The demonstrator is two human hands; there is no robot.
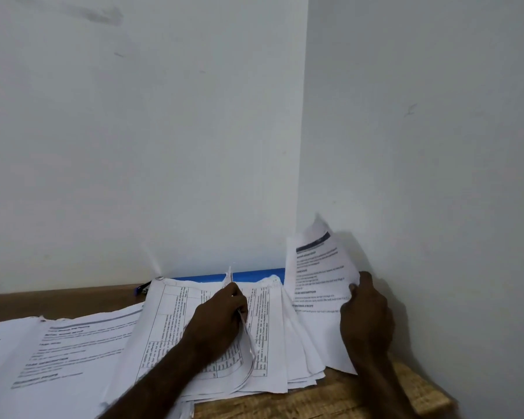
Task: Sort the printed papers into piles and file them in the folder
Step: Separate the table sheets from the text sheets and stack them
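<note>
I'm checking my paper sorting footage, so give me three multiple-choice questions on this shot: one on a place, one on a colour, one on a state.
1. Where is the blue folder?
A. against the wall behind the papers
B. at the table's near edge
C. on the floor

2. What colour is the table?
A. white
B. brown
C. green

3. How is the sheet in the right hand?
A. flat on the pile
B. crumpled into a ball
C. lifted upright

Answers: 1 A, blue shows along the wall's base; 2 B, bare wood shows; 3 C, it stands by the wall, while the left hand pinches other sheets.

Wooden table under papers, perhaps pen
</note>
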